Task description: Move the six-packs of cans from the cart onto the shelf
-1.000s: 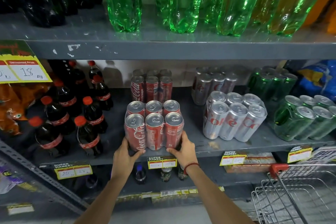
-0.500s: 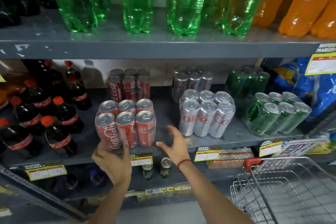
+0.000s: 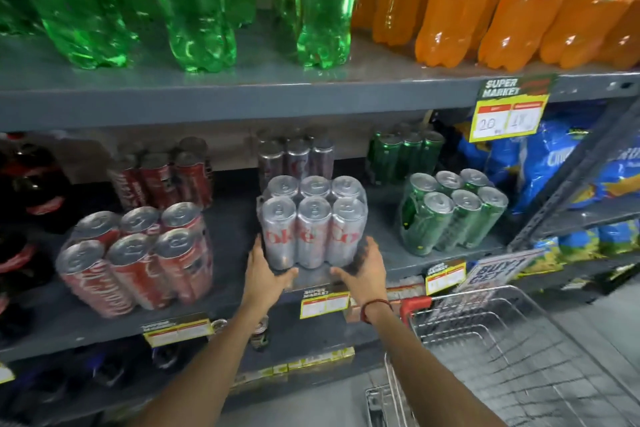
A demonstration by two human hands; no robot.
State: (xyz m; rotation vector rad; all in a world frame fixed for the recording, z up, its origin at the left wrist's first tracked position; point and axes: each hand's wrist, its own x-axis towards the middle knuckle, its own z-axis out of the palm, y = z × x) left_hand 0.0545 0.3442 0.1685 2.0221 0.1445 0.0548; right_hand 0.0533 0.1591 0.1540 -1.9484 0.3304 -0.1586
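A: Report the near field.

B: One wire cart [image 3: 502,350] is standing at lower right with one red handle grip [image 3: 415,306]; no packs are showing inside the visible part. Two hands are reaching forward. The left hand [image 3: 265,276] and right hand [image 3: 363,274] are each cupping a lower front corner of the silver six-pack [image 3: 313,222], fingers curled against its wrap.

A: Where is that pack sitting?

B: It is resting at the front edge of the middle shelf [image 3: 228,229]. Six cans are standing in two rows of three, long axes near vertical, lids up and tilting slightly toward the camera.

A: Count the neighbouring packs.

B: One red six-pack [image 3: 138,260] is leaning at the left, one green six-pack [image 3: 450,215] at the right. Behind them, three further packs are standing upright: red [image 3: 162,177], silver [image 3: 296,158] and green [image 3: 405,152]. Their can counts are blurred.

A: Farthest zone?

B: Green bottles [image 3: 194,7] and orange bottles [image 3: 460,3] are standing on the upper shelf [image 3: 242,94]; the frame is cropping their number.
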